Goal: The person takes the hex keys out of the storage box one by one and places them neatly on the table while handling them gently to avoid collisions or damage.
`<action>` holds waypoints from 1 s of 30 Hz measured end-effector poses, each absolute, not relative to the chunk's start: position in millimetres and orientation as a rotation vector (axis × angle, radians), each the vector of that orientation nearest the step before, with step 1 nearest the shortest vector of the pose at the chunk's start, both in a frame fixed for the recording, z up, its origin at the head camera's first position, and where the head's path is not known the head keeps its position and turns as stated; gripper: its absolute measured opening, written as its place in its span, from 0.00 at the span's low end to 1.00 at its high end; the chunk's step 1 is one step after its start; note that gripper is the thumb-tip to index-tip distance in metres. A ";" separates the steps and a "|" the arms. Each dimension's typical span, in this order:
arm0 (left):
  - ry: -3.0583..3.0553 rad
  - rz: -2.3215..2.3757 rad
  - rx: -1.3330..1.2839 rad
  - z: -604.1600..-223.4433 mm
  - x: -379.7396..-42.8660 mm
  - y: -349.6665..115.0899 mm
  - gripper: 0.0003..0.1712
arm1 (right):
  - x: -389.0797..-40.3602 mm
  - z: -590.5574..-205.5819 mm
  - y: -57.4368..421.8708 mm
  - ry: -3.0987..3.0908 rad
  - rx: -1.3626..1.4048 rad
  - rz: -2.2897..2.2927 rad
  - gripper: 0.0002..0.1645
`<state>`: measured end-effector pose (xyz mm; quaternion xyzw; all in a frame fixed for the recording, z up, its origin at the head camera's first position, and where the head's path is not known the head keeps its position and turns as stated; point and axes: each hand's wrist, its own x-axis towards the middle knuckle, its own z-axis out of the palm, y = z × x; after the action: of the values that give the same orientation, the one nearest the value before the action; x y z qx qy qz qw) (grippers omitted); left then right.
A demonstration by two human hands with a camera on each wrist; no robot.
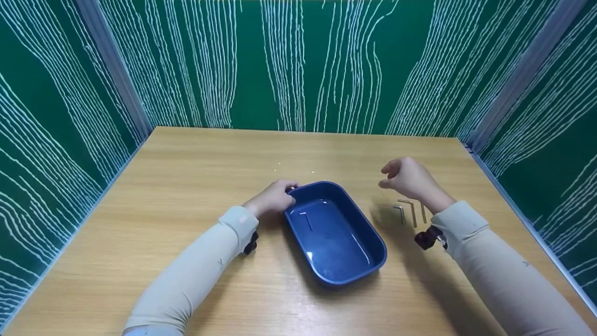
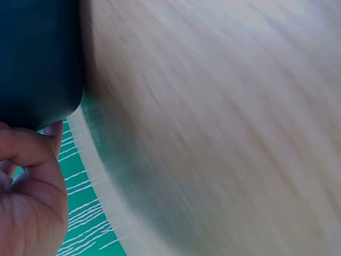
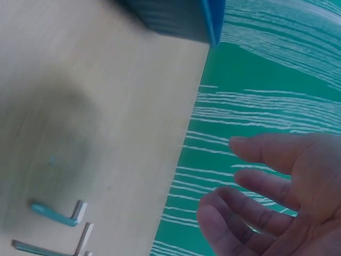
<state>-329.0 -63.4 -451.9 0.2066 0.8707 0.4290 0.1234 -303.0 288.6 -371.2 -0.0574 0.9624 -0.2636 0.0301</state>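
Note:
A blue plastic bin (image 1: 333, 238) sits slantwise on the table, with a small L-shaped hex key (image 1: 308, 221) lying inside near its far left end. My left hand (image 1: 275, 196) grips the bin's far left corner; the left wrist view shows the fingers (image 2: 26, 146) curled against the dark bin wall (image 2: 42, 58). To the right of the bin, my right hand (image 1: 410, 179) hovers over the table, fingers loosely bent and holding nothing. Below it lie more hex keys: a short one (image 1: 400, 214), a longer one (image 1: 413, 214), and a third (image 1: 423, 213) partly hidden by the wrist.
The wooden table (image 1: 196, 168) reaches back to green walls (image 1: 252, 65) with white wavy lines. Tiny pale specks (image 1: 313, 172) dot the surface beyond the bin. Metal posts (image 1: 112, 60) stand at the back corners.

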 end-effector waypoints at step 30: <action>2.543 1.254 0.639 -453.2 -329.6 -64.7 0.22 | -298.9 -350.2 213.2 3.018 -0.500 -0.774 0.23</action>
<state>-329.6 -64.7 -453.2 0.2184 0.8689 0.4284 0.1174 -298.9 213.2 -350.2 -0.1583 0.9564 -0.2453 -0.0068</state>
